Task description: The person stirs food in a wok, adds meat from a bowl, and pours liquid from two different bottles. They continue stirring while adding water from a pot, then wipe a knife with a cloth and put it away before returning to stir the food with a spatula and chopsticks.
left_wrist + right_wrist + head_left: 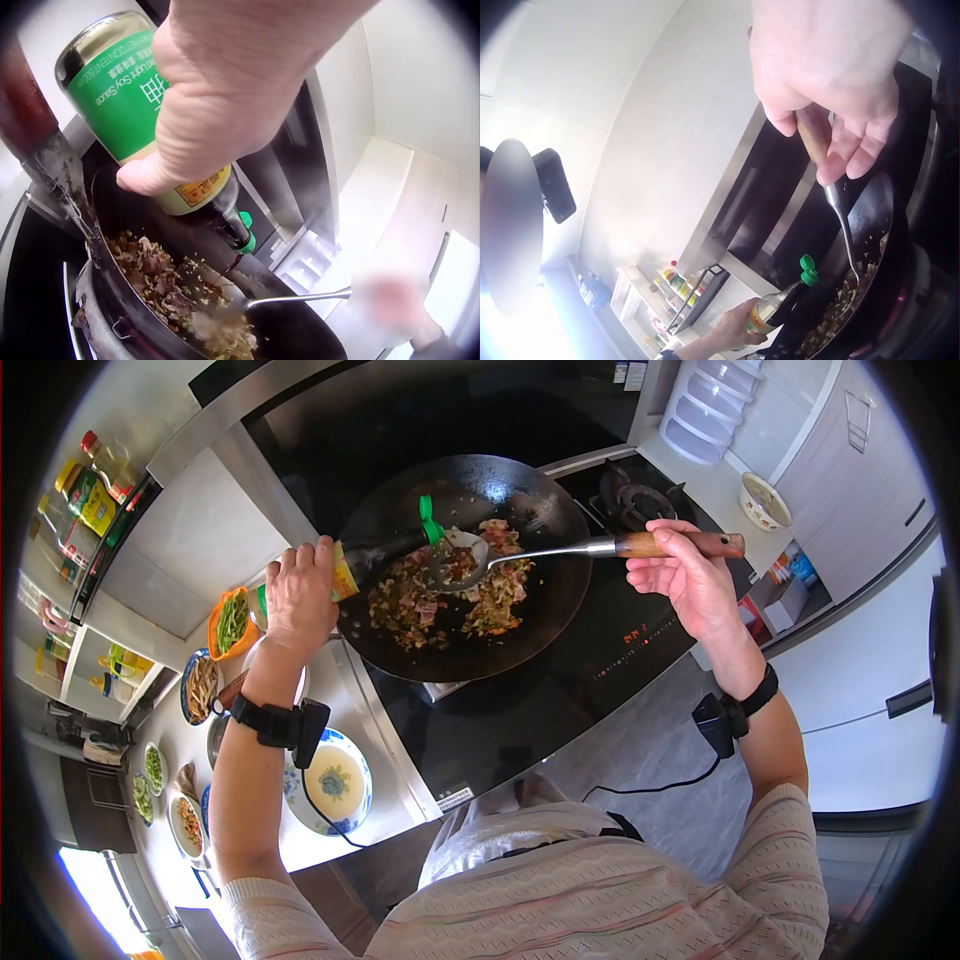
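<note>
My left hand point(302, 595) grips a light soy sauce bottle point(124, 97) with a green label, tipped neck-down over the wok point(555, 605). Its green flip cap point(430, 520) stands open, and in the left wrist view a dark trickle shows below the spout. My right hand point(690, 585) holds a wok spatula point(550, 551) by its wooden handle, thumb on top and fingers beneath. The spatula's metal head sits in the wok among chopped, cooked food point(400, 610), with brown liquid on it under the bottle mouth.
The wok stands on a black cooktop point(520, 725), with another burner point(640, 495) at the far right. Left of it are a blue-patterned bowl point(335, 780), an orange basket of green vegetables point(232, 622) and several small dishes. Seasoning bottles point(85, 500) line a shelf at the upper left.
</note>
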Available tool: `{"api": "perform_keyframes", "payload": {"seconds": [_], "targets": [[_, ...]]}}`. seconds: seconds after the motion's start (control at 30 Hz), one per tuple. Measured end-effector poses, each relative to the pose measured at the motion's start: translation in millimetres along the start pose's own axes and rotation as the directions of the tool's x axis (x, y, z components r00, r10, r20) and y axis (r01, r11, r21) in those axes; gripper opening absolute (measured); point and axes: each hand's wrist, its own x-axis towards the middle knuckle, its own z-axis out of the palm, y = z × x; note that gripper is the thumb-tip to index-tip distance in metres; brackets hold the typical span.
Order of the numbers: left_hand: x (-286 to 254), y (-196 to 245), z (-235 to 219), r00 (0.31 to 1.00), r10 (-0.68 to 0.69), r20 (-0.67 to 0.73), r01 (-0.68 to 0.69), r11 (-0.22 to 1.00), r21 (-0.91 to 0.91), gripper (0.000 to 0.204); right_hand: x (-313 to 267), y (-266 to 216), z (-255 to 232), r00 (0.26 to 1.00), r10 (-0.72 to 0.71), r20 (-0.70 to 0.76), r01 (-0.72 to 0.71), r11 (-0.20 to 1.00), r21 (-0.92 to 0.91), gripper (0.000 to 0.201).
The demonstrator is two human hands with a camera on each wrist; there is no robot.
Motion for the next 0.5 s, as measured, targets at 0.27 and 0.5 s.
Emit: {"api": "perform_keyframes", "payload": {"seconds": [0.27,0.5], "targets": [[0.7,-10.1,-3.6,0.999,-0.037,-0.023,0.037,0.999,0.01,0.069,0.2,4.5,2.1,0.998,0.032,-0.056,-0.031,0.999,0.018,0.027],[1.5,-22.1,-10.7,0.976,-0.2,-0.089,0.181,0.965,-0.188,0.066,2.8,4.2,2.1,0.998,0.026,-0.053,-0.026,1.0,0.001,0.025]]}}
